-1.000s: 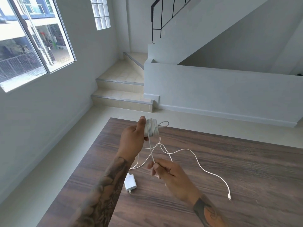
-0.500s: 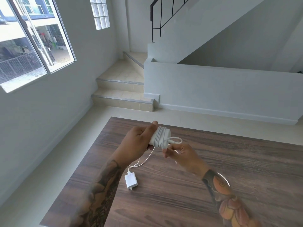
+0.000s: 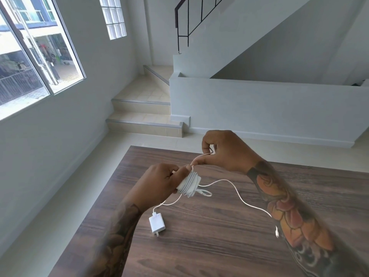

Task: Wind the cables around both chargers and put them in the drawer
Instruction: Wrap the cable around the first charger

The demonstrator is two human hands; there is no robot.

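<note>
A person stands over a dark wood-grain table (image 3: 219, 246), both tattooed forearms reaching out above it. The left hand (image 3: 159, 184) grips a white charger (image 3: 189, 184), fingers curled round one end while coils of white cable sit wrapped tightly about the block's body. The charger is held just above the tabletop, near the middle of the scene. At about 1 o'clock from it, the right hand (image 3: 223, 150) is raised higher, thumb and forefinger pinching a short taut run of the same cable (image 3: 199, 157) that leads down to the wound block. A small loop with a connector tip sticks out from the coils toward 4 o'clock.

A second white charger (image 3: 157, 224) lies flat on the table at roughly 7 o'clock from the held one, prongs pointing toward the near edge. Its own loose cable (image 3: 235, 188) runs from its far end up beneath the left hand, then arcs out to 4 o'clock, passing behind the right forearm, with its plug end (image 3: 277, 234) resting on the wood beside that arm.

Beyond the table, at 12 o'clock, tiled steps (image 3: 143, 116) climb beside a pale half-wall; a large window (image 3: 30, 56) fills the wall at 10 o'clock.
</note>
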